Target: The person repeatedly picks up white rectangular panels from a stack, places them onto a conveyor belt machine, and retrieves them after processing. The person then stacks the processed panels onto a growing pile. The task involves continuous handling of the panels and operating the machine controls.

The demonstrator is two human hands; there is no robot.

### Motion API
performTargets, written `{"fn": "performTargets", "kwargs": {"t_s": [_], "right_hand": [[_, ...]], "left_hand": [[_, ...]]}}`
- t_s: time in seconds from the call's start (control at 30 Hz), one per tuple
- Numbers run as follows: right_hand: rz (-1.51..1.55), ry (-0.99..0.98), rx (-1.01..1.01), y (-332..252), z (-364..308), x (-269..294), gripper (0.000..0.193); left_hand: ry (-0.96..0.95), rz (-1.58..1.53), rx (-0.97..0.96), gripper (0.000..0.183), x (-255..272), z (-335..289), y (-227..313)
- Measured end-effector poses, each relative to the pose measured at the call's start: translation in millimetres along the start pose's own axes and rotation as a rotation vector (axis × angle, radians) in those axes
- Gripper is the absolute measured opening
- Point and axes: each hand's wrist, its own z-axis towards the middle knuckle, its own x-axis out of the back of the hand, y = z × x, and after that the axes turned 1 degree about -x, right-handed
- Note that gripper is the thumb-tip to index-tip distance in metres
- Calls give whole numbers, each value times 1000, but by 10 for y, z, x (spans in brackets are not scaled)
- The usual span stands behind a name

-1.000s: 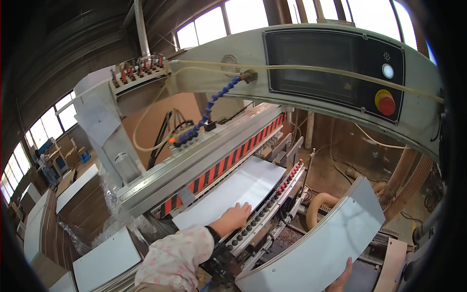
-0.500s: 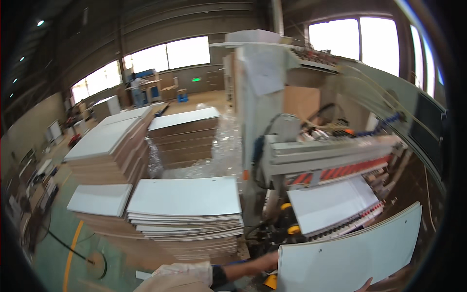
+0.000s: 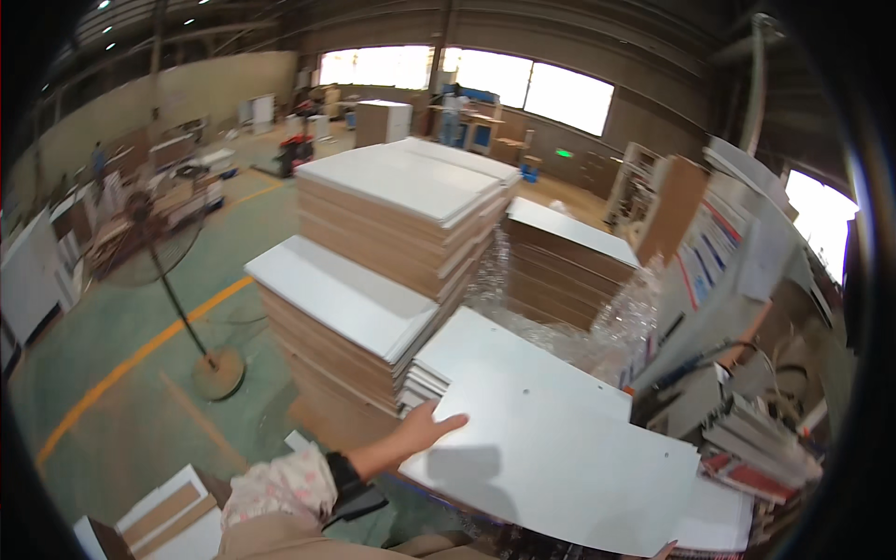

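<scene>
Between my two hands is a large white panel (image 3: 560, 467) with small holes near its far edge. My left hand (image 3: 425, 432) grips its left end, thumb on top and the other fingers hidden underneath. At the panel's lower right edge only a fingertip or so of my right hand (image 3: 668, 549) shows, closed on the board; the rest is hidden. The held panel overlaps a stack of similar white boards (image 3: 495, 341) just beyond it. A shadow falls across its near left part.
Taller stacks of white-topped boards (image 3: 401, 182) rise beyond, with a lower stack (image 3: 341, 289) to the left. Clear plastic wrap (image 3: 621, 322) lies behind. At right is a machine (image 3: 747, 439) with a red-marked bar. A standing fan (image 3: 219, 373) is on the floor at left.
The view has swung right to left, away from the machine. The white panel has moved from beside the machine to over the board stack. My left hand now shows on its left end.
</scene>
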Motion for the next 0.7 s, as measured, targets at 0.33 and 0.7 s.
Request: {"fn": "performTargets", "kwargs": {"t_s": [0.33,0.7], "right_hand": [[-749,-711,401,213,897,-571,48],[-618,-676,-495,447,1902,-1112,50]], "left_hand": [[131,581,-13,81,457,1285,99],[92,1088,186,83,435,1878,74]]}}
